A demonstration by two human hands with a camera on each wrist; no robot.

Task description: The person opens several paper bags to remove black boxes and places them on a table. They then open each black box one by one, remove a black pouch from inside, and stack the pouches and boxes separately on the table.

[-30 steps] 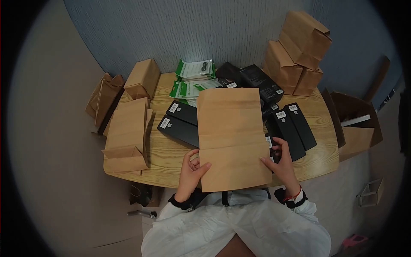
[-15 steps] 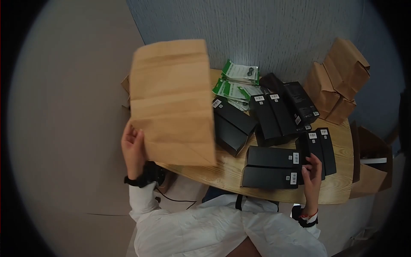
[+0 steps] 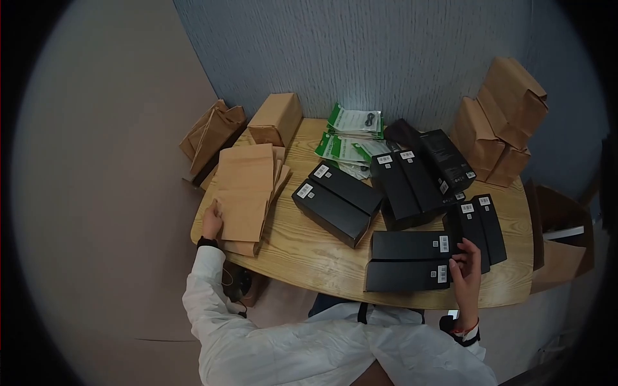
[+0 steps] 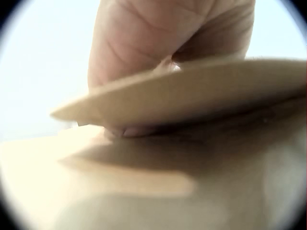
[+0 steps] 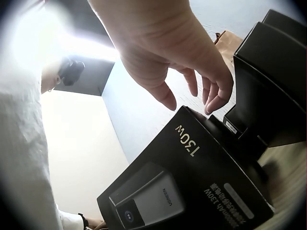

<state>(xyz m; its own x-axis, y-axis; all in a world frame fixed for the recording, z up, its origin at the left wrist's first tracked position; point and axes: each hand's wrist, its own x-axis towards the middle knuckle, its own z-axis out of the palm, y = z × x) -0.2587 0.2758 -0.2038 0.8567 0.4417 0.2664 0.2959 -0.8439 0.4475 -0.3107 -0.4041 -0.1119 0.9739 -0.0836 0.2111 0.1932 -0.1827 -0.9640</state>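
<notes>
My left hand (image 3: pixel 211 222) grips the near left edge of a flat brown paper bag (image 3: pixel 244 170) lying on a stack of bags at the table's left. In the left wrist view its fingers (image 4: pixel 144 38) bend over the bag's edge (image 4: pixel 192 91), with a fingertip showing underneath. My right hand (image 3: pixel 468 276) hovers at the labelled end of two black boxes (image 3: pixel 402 273) by the table's front edge. Its loosely bent fingers hold nothing. The right wrist view shows one black box (image 5: pixel 163 191) close up, printed "130W" with a power bank picture, just below the fingertips.
More black boxes (image 3: pixel 338 199) lie across the wooden table (image 3: pixel 302 248). Green-and-white cable packets (image 3: pixel 351 122) are piled at the back. Folded-over paper bags (image 3: pixel 508 116) stand stacked at right, another bag (image 3: pixel 277 119) at back left. A carton (image 3: pixel 563 248) stands off the right side.
The paper bag, earlier held up in front by both hands, has moved left in my left hand and down onto the stack. My right hand let go of it and came to the front black boxes.
</notes>
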